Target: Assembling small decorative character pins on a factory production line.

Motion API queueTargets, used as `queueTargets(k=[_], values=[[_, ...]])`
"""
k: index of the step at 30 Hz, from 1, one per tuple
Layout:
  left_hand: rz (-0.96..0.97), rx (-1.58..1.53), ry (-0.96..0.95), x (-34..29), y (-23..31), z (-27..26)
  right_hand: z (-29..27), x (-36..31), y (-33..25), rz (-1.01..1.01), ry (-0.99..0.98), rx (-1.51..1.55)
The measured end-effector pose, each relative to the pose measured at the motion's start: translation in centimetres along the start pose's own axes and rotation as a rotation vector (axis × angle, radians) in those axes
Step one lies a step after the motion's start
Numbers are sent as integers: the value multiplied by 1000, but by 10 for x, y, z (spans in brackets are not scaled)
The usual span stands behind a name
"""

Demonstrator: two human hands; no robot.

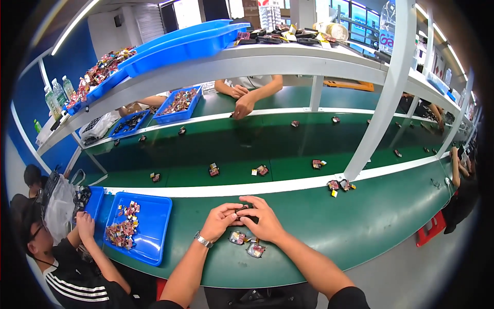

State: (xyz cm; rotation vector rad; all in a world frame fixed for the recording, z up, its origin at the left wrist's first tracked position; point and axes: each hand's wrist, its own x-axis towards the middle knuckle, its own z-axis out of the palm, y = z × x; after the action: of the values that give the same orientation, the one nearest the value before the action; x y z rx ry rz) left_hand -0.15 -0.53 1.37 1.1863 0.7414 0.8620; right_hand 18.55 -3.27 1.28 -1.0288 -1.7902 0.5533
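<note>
Over the green bench [309, 226], my left hand [218, 221] and my right hand [264, 220] meet. Both have their fingers closed round a small black part [241, 210], mostly hidden by the fingers, so its exact kind cannot be made out. Just below my hands lie two small electronic assemblies, one with a pale board [237, 237] and one in a dark frame [256, 250]. A metal-banded watch [203, 239] is on my left wrist.
A blue tray [165, 226] of small circuit boards stands left, beside a seated person [77, 273]. Beyond a white rail [221, 189], a green belt carries spaced assemblies [214, 169]. More assemblies [340, 186] sit by a white post [383, 98]. An overhead shelf [257, 62] holds blue trays.
</note>
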Motion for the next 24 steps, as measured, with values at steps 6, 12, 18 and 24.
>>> queueTargets(k=[6,12,18,24], values=[[4,-36,-11,3,-3,-1,-1,4,-9,-39,113,-34],[-22,-46,-1,3,-4,-1,4,4,-5,-134,198,-120],[-24,-75,-3,3,-4,-2,3,5,-10,-180,182,-193],[-27,-53,7,4,-5,-2,11,4,-8,-182,243,-260]])
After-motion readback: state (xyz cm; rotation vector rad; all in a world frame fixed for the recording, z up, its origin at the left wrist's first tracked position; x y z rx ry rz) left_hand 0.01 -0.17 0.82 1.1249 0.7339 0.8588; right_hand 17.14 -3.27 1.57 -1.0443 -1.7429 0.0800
